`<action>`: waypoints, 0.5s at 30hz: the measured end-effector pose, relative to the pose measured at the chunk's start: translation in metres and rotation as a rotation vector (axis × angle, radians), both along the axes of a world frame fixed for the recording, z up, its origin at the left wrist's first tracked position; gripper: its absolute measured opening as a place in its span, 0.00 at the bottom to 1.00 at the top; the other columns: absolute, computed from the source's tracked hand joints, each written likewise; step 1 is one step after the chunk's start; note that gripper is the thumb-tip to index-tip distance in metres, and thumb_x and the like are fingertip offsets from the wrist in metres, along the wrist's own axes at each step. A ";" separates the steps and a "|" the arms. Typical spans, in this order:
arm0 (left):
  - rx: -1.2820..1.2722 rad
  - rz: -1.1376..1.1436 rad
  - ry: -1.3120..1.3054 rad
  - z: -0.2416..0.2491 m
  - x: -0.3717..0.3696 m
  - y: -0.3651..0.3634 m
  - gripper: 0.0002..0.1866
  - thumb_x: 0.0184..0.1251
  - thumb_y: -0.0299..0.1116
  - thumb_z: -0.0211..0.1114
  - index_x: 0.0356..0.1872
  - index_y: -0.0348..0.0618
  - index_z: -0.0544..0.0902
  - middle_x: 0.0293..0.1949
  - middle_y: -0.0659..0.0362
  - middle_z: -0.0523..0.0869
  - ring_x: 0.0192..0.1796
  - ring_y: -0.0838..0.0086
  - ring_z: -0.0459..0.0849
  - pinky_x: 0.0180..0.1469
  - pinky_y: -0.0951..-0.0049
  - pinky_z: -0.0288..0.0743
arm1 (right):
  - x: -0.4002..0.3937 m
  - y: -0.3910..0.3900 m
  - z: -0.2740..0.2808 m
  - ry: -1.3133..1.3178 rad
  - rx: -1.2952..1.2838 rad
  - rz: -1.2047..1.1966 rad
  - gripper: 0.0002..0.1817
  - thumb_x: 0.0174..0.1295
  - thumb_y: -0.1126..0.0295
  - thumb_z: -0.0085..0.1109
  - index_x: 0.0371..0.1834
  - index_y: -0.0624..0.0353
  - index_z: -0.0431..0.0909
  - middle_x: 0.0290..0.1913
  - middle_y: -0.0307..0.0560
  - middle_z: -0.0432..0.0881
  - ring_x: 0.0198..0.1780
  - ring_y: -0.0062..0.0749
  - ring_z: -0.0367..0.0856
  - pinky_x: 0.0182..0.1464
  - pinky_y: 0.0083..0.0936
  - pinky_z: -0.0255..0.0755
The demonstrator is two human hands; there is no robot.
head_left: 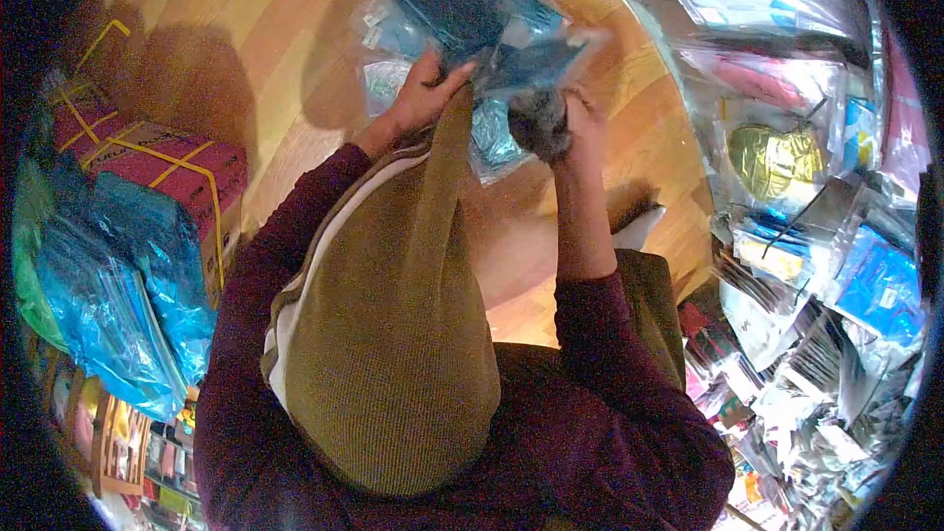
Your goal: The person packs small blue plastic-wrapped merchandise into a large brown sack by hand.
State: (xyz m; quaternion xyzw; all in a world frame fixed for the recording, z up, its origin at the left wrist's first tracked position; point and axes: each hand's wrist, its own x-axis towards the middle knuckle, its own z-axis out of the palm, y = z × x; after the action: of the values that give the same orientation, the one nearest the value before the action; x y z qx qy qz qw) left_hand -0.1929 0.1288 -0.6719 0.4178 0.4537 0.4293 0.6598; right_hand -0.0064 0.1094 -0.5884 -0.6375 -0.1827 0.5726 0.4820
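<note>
Over the wooden floor, my left hand point(421, 103) is closed at the lower edge of a dark blue item in clear plastic point(447, 10), thumb and fingers pinched together. My right hand point(582, 123) is wrapped round a dark grey, fuzzy bunch point(541, 123), whose kind I cannot tell. Just above that hand, a blue plastic packet point(536, 64) is smeared by motion. Beneath both hands lie more clear packets, one of them pale turquoise point(497, 133).
A pink carton point(182, 162) with yellow straps stands at left, beside blue plastic bags point(108, 285). Along the right lie many packets, including a gold one point(777, 157) and a bright blue one point(880, 280). My raised knee point(383, 334) rises between my arms.
</note>
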 end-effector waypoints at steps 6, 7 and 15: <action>-0.085 -0.078 -0.053 0.011 -0.008 -0.005 0.30 0.57 0.33 0.61 0.58 0.37 0.59 0.54 0.55 0.68 0.56 0.70 0.65 0.58 0.72 0.58 | -0.039 0.039 0.013 -0.028 0.220 0.076 0.02 0.48 0.77 0.54 0.22 0.64 0.76 0.20 0.34 0.73 0.22 0.15 0.68 0.25 0.15 0.62; -0.084 -0.075 -0.053 0.014 -0.009 -0.005 0.30 0.57 0.33 0.61 0.58 0.37 0.59 0.54 0.55 0.68 0.56 0.70 0.65 0.58 0.72 0.58 | -0.045 0.041 0.011 -0.028 0.221 0.079 0.02 0.48 0.77 0.54 0.22 0.64 0.76 0.20 0.34 0.73 0.22 0.15 0.68 0.25 0.15 0.62; 0.016 -0.138 0.030 -0.008 -0.015 -0.010 0.34 0.56 0.34 0.61 0.61 0.40 0.53 0.57 0.56 0.65 0.59 0.71 0.62 0.61 0.70 0.54 | -0.070 0.049 -0.015 -0.121 0.346 0.114 0.12 0.46 0.77 0.53 0.36 0.62 0.70 0.27 0.40 0.74 0.27 0.20 0.70 0.30 0.17 0.66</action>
State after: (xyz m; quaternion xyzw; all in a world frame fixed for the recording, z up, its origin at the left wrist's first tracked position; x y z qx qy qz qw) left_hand -0.2080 0.1188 -0.6798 0.4595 0.4303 0.3802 0.6776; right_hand -0.0768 0.1587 -0.6038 -0.5670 -0.3429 0.5199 0.5391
